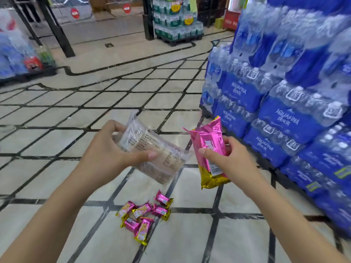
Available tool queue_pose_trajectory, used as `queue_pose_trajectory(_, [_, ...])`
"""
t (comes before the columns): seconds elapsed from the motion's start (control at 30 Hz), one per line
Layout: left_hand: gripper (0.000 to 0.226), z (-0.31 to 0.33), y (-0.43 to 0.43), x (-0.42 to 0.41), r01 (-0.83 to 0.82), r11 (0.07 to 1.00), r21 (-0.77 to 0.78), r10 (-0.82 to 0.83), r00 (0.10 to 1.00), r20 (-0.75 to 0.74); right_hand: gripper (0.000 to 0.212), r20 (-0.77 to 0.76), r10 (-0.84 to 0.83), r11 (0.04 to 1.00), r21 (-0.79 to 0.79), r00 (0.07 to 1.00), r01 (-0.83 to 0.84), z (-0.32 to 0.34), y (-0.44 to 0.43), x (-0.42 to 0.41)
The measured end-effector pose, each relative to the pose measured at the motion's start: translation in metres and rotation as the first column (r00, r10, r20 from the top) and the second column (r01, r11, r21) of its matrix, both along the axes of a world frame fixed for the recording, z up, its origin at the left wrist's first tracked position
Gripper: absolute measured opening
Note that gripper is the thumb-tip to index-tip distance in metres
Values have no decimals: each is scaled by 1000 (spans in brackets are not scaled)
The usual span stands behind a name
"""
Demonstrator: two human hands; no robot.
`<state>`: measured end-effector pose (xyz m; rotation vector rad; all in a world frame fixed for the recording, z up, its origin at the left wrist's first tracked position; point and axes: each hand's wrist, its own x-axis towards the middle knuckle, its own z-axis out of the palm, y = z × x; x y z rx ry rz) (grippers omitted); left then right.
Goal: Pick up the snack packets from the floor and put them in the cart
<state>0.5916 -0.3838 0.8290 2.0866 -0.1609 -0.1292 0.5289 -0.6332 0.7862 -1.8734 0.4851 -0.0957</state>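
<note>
Left hand (106, 154): clear packet (144, 141); right hand (229, 160): pink packet (209, 139); floor (47, 173): six small packets (143, 209).

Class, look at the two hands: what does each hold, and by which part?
The left hand grips the clear packet by its left side; right hand grips the pink packet around its middle.

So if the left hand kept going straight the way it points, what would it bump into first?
Nothing close, it seems. The left hand, gripping the clear packet, points forward and rightward over open floor. Farther on stands the blue water stack, but depth is unclear.
</note>
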Motion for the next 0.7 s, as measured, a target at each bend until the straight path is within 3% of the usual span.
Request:
queue_pose_trajectory(0.13, [86, 54, 11, -38, -6, 999, -37, 3, 996, -84, 49, -3, -32, 998, 56, 999, 32, 56, 10, -36])
queue_pose_trajectory(0.3, [85, 79, 26, -96, -90, 988, -123, 72, 987, -143, 48, -42, 28, 998, 49, 999, -26, 89, 30, -70])
queue_pose_trajectory(0.5, [66, 78, 66, -152, -220, 960, -172, 183, 961, -208, 40, -74, 112, 994, 23, 991, -111, 95, 53, -92])
queue_pose_trajectory(0.7, [89, 65, 131, -196, -375, 890, -259, 287, 902, -322, 37, -120, 223, 975, 50, 967, -218, 77, 113, -93])
